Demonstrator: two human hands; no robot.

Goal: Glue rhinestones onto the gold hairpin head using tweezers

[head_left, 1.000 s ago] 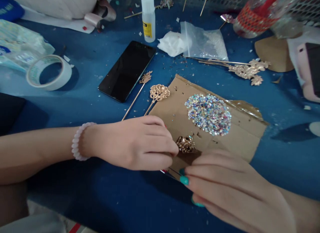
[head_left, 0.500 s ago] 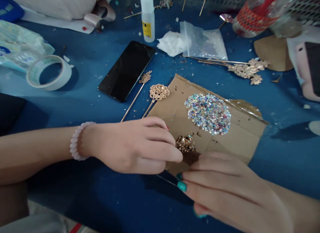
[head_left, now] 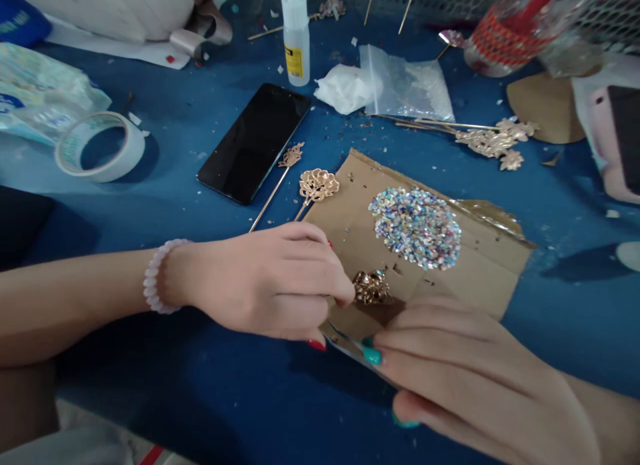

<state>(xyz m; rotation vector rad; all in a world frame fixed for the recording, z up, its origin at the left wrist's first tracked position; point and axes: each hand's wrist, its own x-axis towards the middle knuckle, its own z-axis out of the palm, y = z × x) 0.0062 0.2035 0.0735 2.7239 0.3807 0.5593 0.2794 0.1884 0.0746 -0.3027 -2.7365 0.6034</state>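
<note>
My left hand [head_left: 270, 285], a pale bead bracelet at its wrist, has its fingers curled at the left edge of a bronze-gold flower hairpin [head_left: 371, 287]. The flower's stem is hidden under the hand. Thin metal tweezers [head_left: 345, 338] are pinched in my right hand [head_left: 455, 365], their tips pointing left, just below the flower. Under both hands lies a piece of cardboard [head_left: 480, 285] bearing a pile of small iridescent rhinestones [head_left: 417, 226]. Two more gold hairpins, one with an openwork flower [head_left: 319, 185] and one with a smaller head [head_left: 291, 155], lie beyond my left hand.
A black phone [head_left: 255, 142], a tape roll [head_left: 100, 146] and a glue bottle [head_left: 296, 45] stand or lie beyond my left arm. Farther right are a zip bag [head_left: 407, 85], gold hairpins [head_left: 493, 142], a red-netted cup [head_left: 500, 42] and a pink-cased phone [head_left: 620, 142].
My left fingers have drawn back slightly left, showing the thumb's red nail and more of the flower. My right hand has shifted a little right, and the tweezer tips show more clearly.
</note>
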